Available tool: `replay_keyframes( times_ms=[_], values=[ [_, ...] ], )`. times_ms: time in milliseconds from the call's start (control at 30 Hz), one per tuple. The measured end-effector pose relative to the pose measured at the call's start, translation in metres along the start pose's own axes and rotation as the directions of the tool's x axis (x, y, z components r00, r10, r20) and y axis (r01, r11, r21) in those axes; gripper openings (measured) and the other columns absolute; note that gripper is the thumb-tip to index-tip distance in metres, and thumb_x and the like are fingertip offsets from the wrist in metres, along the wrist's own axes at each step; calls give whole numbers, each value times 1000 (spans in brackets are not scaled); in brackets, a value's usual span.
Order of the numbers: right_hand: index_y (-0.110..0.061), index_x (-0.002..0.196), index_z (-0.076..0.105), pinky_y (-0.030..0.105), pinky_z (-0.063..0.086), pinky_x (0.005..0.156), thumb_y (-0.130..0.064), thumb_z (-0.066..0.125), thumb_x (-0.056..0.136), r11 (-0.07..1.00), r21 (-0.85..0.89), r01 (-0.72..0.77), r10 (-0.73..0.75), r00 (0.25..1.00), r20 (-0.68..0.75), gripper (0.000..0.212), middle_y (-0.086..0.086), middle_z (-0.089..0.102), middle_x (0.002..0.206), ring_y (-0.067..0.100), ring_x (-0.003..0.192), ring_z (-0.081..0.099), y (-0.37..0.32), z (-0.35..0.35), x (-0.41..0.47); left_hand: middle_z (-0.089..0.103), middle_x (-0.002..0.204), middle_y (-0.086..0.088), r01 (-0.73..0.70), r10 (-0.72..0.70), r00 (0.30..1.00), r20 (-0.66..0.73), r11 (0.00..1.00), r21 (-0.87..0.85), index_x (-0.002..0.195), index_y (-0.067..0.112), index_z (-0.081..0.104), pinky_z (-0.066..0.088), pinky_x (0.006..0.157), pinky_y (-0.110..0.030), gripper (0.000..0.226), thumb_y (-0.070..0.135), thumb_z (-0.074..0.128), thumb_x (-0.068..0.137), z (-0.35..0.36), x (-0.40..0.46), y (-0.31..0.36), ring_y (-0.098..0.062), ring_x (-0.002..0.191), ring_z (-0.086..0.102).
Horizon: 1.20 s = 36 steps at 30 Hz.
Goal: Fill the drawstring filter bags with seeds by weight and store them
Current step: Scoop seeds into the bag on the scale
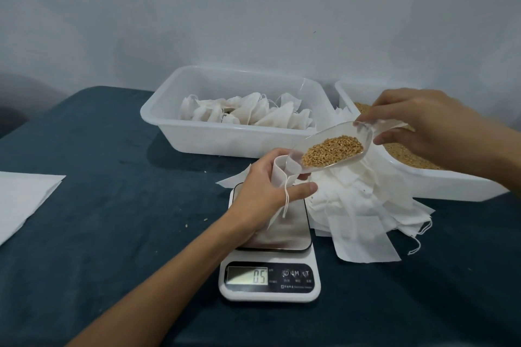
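- Left hand (263, 191): raised over the steel platform of the white digital kitchen scale (270, 265), fingers curled round a small white drawstring filter bag (282, 175) and holding its mouth open upward; the bag's cord hangs down across the fingers.
- Right hand (417, 124): pinches the handle of a clear plastic scoop (335, 146) between thumb and fingers; the scoop is tilted, its lip touching the open mouth of the held bag.
- Golden-brown seeds (332, 151): a small heap lies in the bowl of the scoop, close to the lip.
- Scale: stands near the front edge of the dark blue cloth-covered table (112, 205), at about its middle; the display shows digits that read about 0.5.
- White rectangular plastic tub (225, 135): at the back edge of the table, holding gathered, filled white bags (253, 113).
- Second white plastic tub (439, 186): at the back right corner, holding loose seeds, partly hidden by the right hand.
- Loose pile of flat, empty white filter bags (363, 205): lies on the table just right of the scale, in front of the second tub.
- White paper sheet (22, 200): lies flat at the left edge of the table.
- A few stray seeds (205, 219): on the cloth left of the scale.
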State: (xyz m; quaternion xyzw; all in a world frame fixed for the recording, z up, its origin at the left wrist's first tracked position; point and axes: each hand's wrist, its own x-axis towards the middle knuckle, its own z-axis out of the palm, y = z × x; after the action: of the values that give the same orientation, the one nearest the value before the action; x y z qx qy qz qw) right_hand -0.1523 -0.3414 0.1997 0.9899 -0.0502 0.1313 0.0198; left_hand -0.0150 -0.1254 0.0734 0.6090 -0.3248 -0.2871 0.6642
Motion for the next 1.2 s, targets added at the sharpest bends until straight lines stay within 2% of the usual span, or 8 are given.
replay_keyframes(
  times_ms=[133,367,433,500,567,700,1000,1200],
  values=[
    [-23,120,74,34,37,76,-10,78,84,999,-34,14,-15,1000,-16,38,-7,66,106,18,92,55,0,0,2,75,119,-8,8,-8,1000,-8,1000,-6,126,11,64,55,104,-46,49,1,84,83,0,0,0,-21,112,72],
    [-23,122,73,37,38,76,-9,78,84,996,-81,32,-36,998,-49,41,-3,68,107,30,95,61,-3,-1,2,75,116,-13,7,-7,1000,-9,1000,-11,125,11,64,57,100,-36,49,-2,84,82,1,-1,0,-21,108,74],
    [-23,122,73,43,43,80,-9,78,84,995,-92,34,-38,998,-52,41,-3,68,108,31,96,60,-4,-2,3,76,113,-12,5,-5,1000,-14,1000,-10,122,13,64,57,99,-34,48,-2,84,81,1,-1,1,-22,107,74],
    [-24,123,73,54,46,85,-11,77,85,994,-105,33,-37,998,-42,41,-3,68,108,31,97,59,-5,-3,3,76,112,-11,-1,1,1000,-19,1000,3,122,14,65,57,98,-35,47,-1,85,81,1,-1,1,-19,102,74],
    [-24,124,72,57,44,87,-11,77,85,993,-114,42,-46,998,-37,41,-2,67,108,31,98,59,-6,-4,3,75,113,-11,-3,3,1000,-21,1000,12,123,13,65,56,101,-39,48,1,85,81,2,-1,1,-20,100,74],
    [-24,125,71,54,42,91,-11,76,87,991,-121,57,-62,998,-34,41,-2,66,109,30,98,59,-7,-4,4,77,113,-8,-7,7,1000,-22,1000,6,125,13,64,54,105,-47,50,2,85,81,2,-1,1,-21,103,74],
    [-22,124,72,56,42,89,-11,77,85,986,-149,69,-76,996,-39,41,0,68,108,32,99,60,-10,-5,6,76,111,-3,-5,5,1000,-6,1000,-4,126,15,64,58,94,-33,50,4,85,82,0,0,0,-10,96,74],
    [-21,123,73,55,43,88,-9,79,84,985,-147,86,-94,994,-47,41,1,68,105,33,95,60,-9,-4,6,77,109,-4,-10,10,1000,-8,1000,8,125,17,66,57,99,-41,49,6,86,82,0,1,-2,-15,97,74]
  ],
)
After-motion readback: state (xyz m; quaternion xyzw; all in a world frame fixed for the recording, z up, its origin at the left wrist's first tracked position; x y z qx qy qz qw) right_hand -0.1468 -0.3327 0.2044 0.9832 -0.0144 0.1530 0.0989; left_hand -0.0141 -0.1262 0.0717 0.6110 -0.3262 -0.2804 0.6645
